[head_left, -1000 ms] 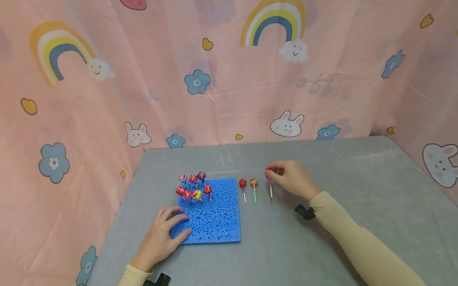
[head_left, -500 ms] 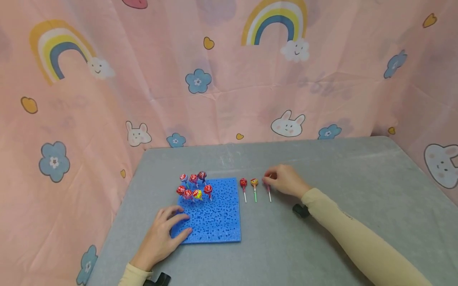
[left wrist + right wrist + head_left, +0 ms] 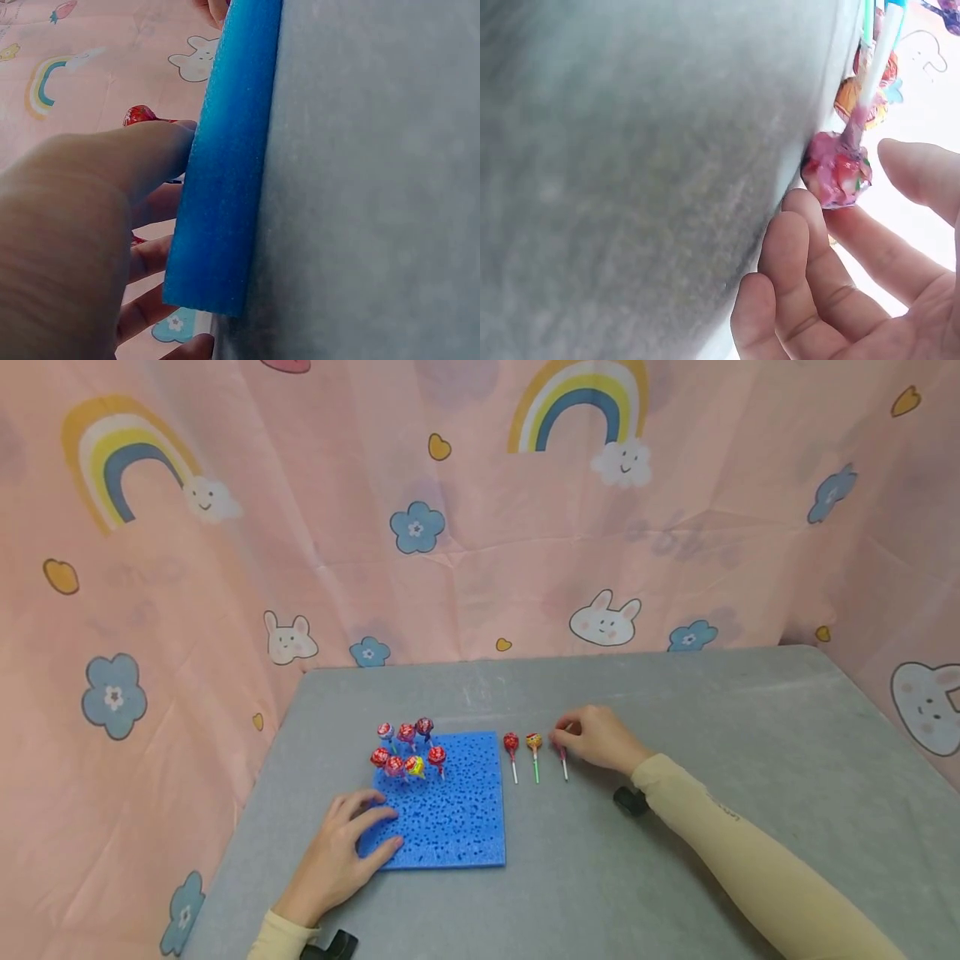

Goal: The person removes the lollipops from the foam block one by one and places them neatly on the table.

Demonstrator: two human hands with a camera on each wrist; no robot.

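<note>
In the head view my left hand [image 3: 335, 857] rests at the left side of a blue foam board [image 3: 457, 827], its spread fingers touching the board near the front corner. Several wrapped lollipops [image 3: 415, 767] stand upright in the board's rear left part. Right of the board, my right hand [image 3: 603, 741] is at a pink-wrapped lollipop [image 3: 836, 169] on the table. The right wrist view shows its index finger against the candy head and the thumb apart from it. Between board and hand lie a red lollipop [image 3: 512, 743] and a yellow-orange lollipop [image 3: 533, 742].
A grey table [image 3: 570, 885] bears everything. A pink printed curtain [image 3: 480, 560] hangs along its back and sides. Dark wrist straps are on both sleeves.
My right hand has shifted slightly left and nearer me with the pink lollipop, which now lies beside the other two; the thumb is off it. The left hand has stayed put.
</note>
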